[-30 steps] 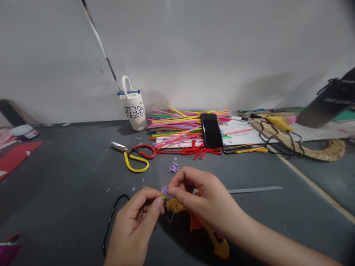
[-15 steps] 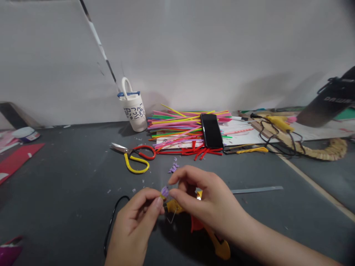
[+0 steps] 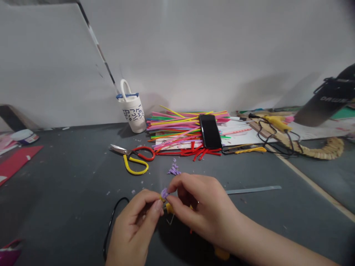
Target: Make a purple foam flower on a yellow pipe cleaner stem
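My left hand [image 3: 133,229] and my right hand [image 3: 198,207] meet low in the middle of the dark grey table [image 3: 63,184]. Both pinch a small purple piece [image 3: 164,193] between fingertips and thumbs. Under my right hand lies a yellow and orange glue gun [image 3: 220,253], mostly hidden, with a thin wire stand [image 3: 169,220] showing. A black cord [image 3: 111,221] curves left of my left hand. A few purple scraps [image 3: 173,170] lie just beyond my hands.
Scissors [image 3: 134,158] with red and yellow handles lie behind the hands. Further back are a white cup [image 3: 132,111], a pile of coloured straws [image 3: 183,125], a black phone [image 3: 210,130], red strips [image 3: 199,151], and a second glue gun [image 3: 277,123] with cable. A metal ruler [image 3: 253,190] lies right.
My right hand has dropped lower and closer over the glue gun, covering more of it. The pinch on the purple piece holds. The view has shifted slightly.
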### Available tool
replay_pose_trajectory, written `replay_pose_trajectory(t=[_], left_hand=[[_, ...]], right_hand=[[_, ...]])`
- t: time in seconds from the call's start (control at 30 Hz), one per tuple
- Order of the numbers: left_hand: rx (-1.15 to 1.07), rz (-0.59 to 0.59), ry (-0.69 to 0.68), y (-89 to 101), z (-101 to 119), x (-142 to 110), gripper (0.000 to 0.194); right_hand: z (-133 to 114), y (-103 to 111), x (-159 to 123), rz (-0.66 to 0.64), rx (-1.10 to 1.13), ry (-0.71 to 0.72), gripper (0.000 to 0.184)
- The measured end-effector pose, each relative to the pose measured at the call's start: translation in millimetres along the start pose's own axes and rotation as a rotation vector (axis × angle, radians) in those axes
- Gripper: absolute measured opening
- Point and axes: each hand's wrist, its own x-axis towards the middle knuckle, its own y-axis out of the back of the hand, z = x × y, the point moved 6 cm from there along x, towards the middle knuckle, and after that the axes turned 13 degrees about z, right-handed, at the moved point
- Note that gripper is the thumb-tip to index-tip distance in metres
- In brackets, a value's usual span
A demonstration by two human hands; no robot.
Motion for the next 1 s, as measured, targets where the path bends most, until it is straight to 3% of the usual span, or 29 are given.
replay_pose_trajectory(t=[0.13, 0.3, 0.53, 0.7, 0.83, 1.0], left_hand=[[0.001, 0.034, -0.084, -1.3, 5, -1, 0.015], [-0.012, 0.124, -0.093, 0.8, 7, -4, 0.014], [0.025, 0.041, -0.078, -0.6, 3, -1, 0.013], [-0.026, 0.110, -0.075, 0.2, 4, -2, 0.013], [-0.002, 0.085, -0.084, 1.2, 5, -1, 0.013], [0.004, 0.075, 0.085, 7.2, -11, 7, 0.017]], right_hand=[[-1, 1, 0, 0.001, -0.001, 0.014, 0.002], [-1, 2, -2, 0.011, -0.035, 0.046, 0.004], [-1, 4, -1, 0.008, -0.052, 0.063, 0.008], [-1, 2, -1, 0.010, -0.081, 0.069, 0.008], [-1, 3, 0, 0.006, -0.071, 0.063, 0.008], [13, 23, 14, 0.065, -0.068, -0.102, 0.008]])
